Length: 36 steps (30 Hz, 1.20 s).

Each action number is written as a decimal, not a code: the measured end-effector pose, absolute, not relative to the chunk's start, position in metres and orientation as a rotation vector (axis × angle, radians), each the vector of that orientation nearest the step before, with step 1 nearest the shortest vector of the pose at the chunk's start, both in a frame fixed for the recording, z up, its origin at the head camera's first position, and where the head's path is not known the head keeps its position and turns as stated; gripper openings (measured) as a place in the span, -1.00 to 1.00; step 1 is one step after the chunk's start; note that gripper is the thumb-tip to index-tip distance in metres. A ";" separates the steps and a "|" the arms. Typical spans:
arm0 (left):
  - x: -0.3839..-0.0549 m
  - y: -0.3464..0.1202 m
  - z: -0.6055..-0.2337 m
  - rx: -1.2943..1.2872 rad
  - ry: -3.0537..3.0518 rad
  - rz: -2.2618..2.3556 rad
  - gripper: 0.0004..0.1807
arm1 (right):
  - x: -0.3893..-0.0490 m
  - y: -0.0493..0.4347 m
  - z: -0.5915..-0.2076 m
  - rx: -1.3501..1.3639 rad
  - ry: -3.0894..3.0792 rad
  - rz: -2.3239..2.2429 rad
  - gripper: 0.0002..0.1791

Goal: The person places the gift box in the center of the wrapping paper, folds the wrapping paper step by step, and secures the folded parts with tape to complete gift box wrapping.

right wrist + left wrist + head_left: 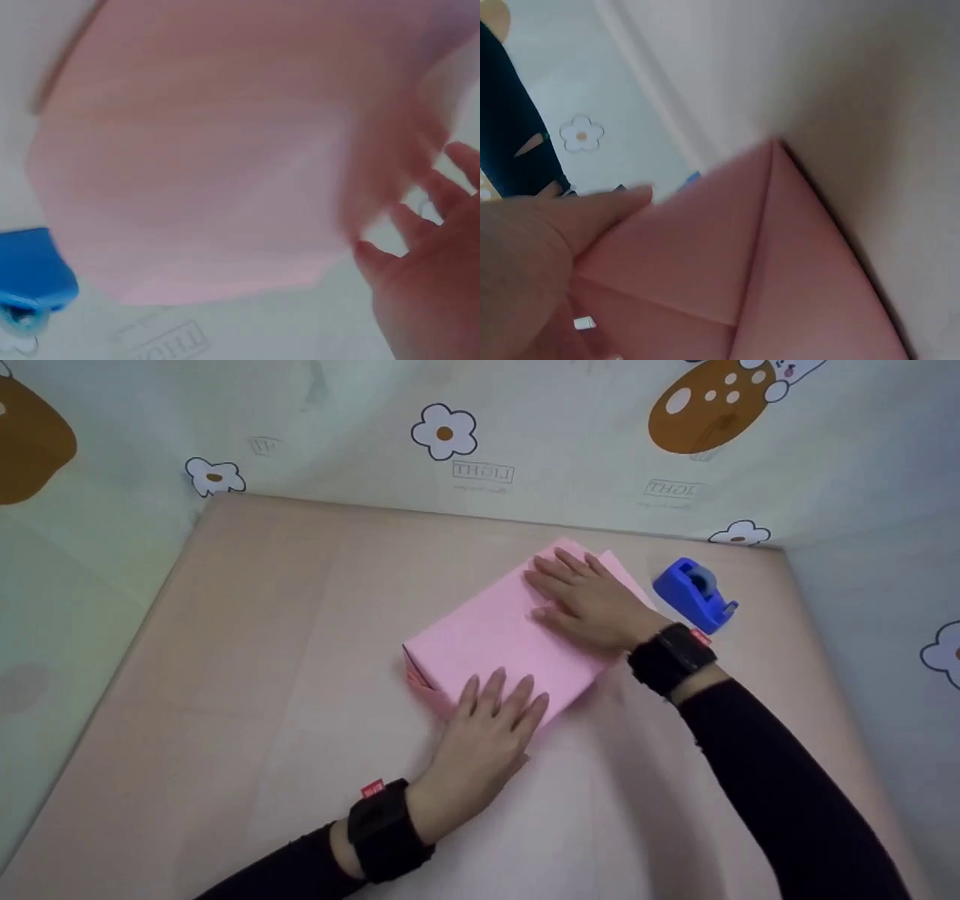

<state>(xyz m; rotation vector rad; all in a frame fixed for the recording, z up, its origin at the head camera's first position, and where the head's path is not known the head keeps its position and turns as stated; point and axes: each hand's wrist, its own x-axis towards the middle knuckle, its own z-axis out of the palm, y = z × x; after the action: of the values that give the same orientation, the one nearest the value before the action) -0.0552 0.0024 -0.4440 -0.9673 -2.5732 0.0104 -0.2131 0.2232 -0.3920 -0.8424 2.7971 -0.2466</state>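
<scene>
A flat rectangular package in pink wrapping paper (480,634) lies slantwise on the table. My left hand (480,750) rests over its near end, fingers straight on the top face. In the left wrist view, the left thumb (604,217) lies along the folded end paper (697,262), where creases form slanting flaps. Near the far end, my right hand (592,604) lies on the top with fingers spread. Loose pink paper (210,202) juts out at that end in the right wrist view, beside the right fingers.
A blue tape dispenser (694,594) stands just right of the package's far end. The pale table (225,645) is bordered by hanging printed cloth (337,442) at the back and both sides.
</scene>
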 end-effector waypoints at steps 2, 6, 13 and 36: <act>-0.065 -0.008 -0.441 -1.008 -2.588 -0.023 -0.30 | -0.224 0.213 -0.393 -0.825 2.794 -0.191 -0.22; -0.094 -0.032 -0.433 -1.051 -2.682 -0.150 -0.33 | -0.239 0.210 -0.388 -0.696 2.827 -0.099 -0.13; -0.155 -0.063 -0.434 -0.737 -2.810 -0.249 -0.35 | -0.238 0.241 -0.372 -0.495 2.754 -0.180 -0.23; -0.280 -0.024 -0.441 -0.718 -3.034 -1.217 -0.30 | -0.188 0.252 -0.428 -0.016 2.761 -0.828 -0.34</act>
<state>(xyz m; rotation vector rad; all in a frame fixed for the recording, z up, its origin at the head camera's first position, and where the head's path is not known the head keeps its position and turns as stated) -0.2801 -0.0240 -0.4409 -0.7179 -3.0345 -1.2173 -0.1884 0.2519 -0.4284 -0.0155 2.7611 -0.8281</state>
